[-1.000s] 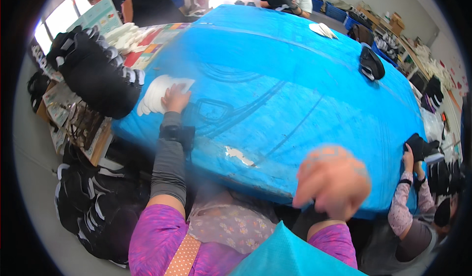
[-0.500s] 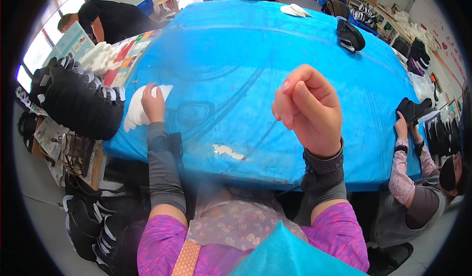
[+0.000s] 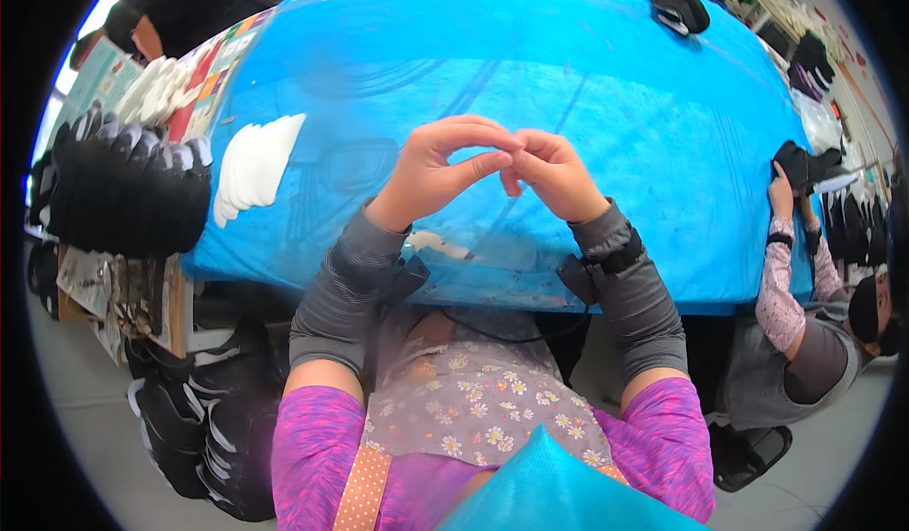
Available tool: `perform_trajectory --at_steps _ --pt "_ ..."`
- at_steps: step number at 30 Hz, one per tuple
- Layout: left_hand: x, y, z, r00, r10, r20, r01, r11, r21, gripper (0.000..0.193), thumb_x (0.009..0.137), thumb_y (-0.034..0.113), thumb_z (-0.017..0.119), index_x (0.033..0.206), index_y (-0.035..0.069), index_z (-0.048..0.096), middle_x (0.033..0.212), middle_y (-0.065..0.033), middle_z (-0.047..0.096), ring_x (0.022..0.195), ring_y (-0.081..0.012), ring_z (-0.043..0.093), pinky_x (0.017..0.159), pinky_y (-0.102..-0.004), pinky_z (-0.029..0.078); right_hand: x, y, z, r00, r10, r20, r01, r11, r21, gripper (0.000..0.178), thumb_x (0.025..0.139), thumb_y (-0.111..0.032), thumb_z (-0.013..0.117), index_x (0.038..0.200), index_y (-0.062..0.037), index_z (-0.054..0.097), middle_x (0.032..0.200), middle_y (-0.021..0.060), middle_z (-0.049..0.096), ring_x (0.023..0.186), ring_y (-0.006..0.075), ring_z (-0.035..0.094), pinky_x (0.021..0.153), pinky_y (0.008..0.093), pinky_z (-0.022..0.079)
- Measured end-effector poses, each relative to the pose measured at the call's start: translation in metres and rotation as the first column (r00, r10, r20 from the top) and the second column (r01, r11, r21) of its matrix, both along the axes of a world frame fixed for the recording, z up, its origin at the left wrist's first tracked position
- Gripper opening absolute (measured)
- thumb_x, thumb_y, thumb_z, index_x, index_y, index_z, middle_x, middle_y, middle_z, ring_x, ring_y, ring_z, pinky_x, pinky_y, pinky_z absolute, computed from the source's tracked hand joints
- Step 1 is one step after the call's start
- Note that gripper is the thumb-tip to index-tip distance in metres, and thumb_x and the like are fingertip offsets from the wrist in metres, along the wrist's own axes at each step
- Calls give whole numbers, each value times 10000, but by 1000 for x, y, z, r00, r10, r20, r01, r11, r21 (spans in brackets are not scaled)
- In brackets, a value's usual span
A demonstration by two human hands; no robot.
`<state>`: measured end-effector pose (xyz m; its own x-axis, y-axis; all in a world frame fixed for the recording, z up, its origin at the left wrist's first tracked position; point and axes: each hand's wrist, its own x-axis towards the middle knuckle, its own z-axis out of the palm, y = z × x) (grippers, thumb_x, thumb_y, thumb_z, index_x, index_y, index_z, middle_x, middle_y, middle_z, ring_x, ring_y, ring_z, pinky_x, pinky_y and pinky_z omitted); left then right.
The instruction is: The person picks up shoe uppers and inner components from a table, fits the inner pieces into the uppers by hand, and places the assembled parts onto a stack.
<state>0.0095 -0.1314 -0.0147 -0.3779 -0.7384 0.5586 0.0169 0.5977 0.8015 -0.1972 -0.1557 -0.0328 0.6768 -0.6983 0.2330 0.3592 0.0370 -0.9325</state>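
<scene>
My left hand [image 3: 434, 165] and my right hand [image 3: 557, 173] meet in front of me, over the near part of the blue-covered table [image 3: 398, 86]. Their bent thumbs and forefingers touch at the tips in a pinch. Anything held between those fingertips is hidden or too small to make out. To the left of my left hand, a fanned stack of flat white pieces, shaped like shoe insoles [image 3: 258, 167], lies on the blue cover, with no hand on it.
Black shoe uppers [image 3: 133, 190] with pale edges are piled at the table's left side; more black ones [image 3: 204, 417] sit below. A black shoe piece [image 3: 678, 3] lies at the far right. Another person's hands [image 3: 781, 190] hold a black piece at the right edge.
My left hand has left the white stack and moved right to join my right hand. The right hand has come lower and leftward. The view has tipped further down.
</scene>
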Motion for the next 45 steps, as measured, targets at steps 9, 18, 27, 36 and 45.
perform_trajectory --at_steps 9,18,27,36,45 --pt "-12 -9 -45 963 -76 -258 192 865 463 94 923 58 655 851 -3 660 1040 -101 595 737 -228 668 715 -358 551 -1 -10 -38 992 73 -99 -57 987 150 207 989 -240 604 957 -48 672 853 42 673 795 121 623 779 282 501" --pt "-10 -13 -45 981 -24 -192 124 840 529 184 958 171 642 842 30 667 1022 -48 584 874 -143 586 813 -291 478 1 -14 -43 984 58 -168 -36 991 131 223 989 -234 601 952 -30 686 870 58 690 822 133 626 806 286 494" --pt "-8 -12 -52 981 42 -187 23 942 334 89 910 87 684 951 9 695 1061 -81 648 941 -162 603 841 -299 482 0 -10 -38 995 23 -98 -8 989 148 197 972 -212 612 909 -39 683 842 50 691 813 126 616 802 291 491" --pt "4 -15 -30 975 137 173 -106 979 -177 176 752 -29 742 902 61 725 929 -55 728 873 -185 648 782 -307 515 -5 -15 -39 991 56 -122 -39 990 135 230 958 -251 631 889 -37 680 823 54 693 803 136 634 801 294 492" --pt "8 -19 -32 931 210 297 -118 947 -299 166 727 -6 751 860 86 715 877 -27 721 807 -186 639 701 -303 529 -7 -22 -35 953 41 -300 -22 998 65 230 945 -256 637 892 -37 684 824 47 696 802 114 629 802 264 488"
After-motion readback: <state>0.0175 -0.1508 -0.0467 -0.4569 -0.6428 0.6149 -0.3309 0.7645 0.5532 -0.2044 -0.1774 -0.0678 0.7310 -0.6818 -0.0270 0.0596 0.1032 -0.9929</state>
